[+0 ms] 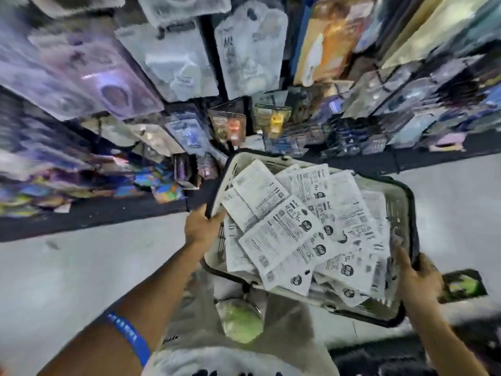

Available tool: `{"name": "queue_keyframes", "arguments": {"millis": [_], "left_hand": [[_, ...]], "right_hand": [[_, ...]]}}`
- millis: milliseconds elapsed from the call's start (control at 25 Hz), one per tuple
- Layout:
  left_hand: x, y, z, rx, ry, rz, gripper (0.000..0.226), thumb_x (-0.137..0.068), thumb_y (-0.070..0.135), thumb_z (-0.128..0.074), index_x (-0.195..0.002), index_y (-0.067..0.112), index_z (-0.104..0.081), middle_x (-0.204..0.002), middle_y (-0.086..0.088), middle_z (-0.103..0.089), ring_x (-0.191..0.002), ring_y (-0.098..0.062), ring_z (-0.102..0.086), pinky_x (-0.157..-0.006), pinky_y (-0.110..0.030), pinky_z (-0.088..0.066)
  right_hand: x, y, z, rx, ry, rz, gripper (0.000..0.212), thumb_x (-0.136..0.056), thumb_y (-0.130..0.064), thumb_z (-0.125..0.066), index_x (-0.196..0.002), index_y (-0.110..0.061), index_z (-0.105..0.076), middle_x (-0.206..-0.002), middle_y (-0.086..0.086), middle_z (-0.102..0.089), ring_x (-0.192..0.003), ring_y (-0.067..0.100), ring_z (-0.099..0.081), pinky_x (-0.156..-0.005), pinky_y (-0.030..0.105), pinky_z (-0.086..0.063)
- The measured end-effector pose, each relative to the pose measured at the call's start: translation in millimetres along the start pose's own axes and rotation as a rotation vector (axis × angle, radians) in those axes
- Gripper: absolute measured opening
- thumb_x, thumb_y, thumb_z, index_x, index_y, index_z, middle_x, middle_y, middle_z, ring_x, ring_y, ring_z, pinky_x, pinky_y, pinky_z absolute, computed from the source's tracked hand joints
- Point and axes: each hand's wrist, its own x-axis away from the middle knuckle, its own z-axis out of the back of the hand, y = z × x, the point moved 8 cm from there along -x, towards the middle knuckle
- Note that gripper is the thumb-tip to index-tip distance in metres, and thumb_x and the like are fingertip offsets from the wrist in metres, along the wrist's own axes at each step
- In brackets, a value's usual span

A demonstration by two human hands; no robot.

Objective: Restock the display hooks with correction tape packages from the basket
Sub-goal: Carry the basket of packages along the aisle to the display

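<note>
Correction tape packages [282, 234]: white flat packs with black print, heaped loosely and overlapping inside the basket, printed backs facing up; none on a hook in either hand.
Basket [230, 169]: pale plastic with slotted walls and a dark rim and handles, held tilted above the floor, just in front of the display.
Left hand [202, 226]: at the basket's left edge, fingers curled round the dark rim, grasping it.
Right hand [418, 278]: at the basket's right near corner, fingers wrapped over the dark rim, grasping it.
Wristband [130, 337]: blue with white lettering, on the left forearm.
Display hooks [160, 31]: on a dark wall panel ahead and above, carrying rows of hanging packets; blurred, details unreadable.
Hanging packets [173, 63]: white, clear and purple packs in the upper rows, smaller coloured ones lower down by the basket's far end.
Floor [81, 267]: pale grey, beneath the basket and both arms.
Green round object [241, 321]: below the basket, near the person's body; too blurred to identify.
</note>
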Motion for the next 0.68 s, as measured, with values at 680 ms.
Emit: {"name": "queue_keyframes", "arguments": {"millis": [680], "left_hand": [[-246.4,-509.7,-115.4,0.026,0.304,0.515,0.085,-0.096,0.076,-0.025,-0.118,0.008,-0.07,-0.124,-0.026,-0.066,-0.113,-0.046,-0.061,-0.092,-0.046,-0.046]], "right_hand": [[-112.4,215.4,-561.6,0.227,-0.138,0.138,0.039,-0.098,-0.044,-0.06,-0.115,-0.011,-0.073,-0.1,0.014,-0.074,-0.094,0.034,-0.064,-0.082,0.037,-0.05]]}}
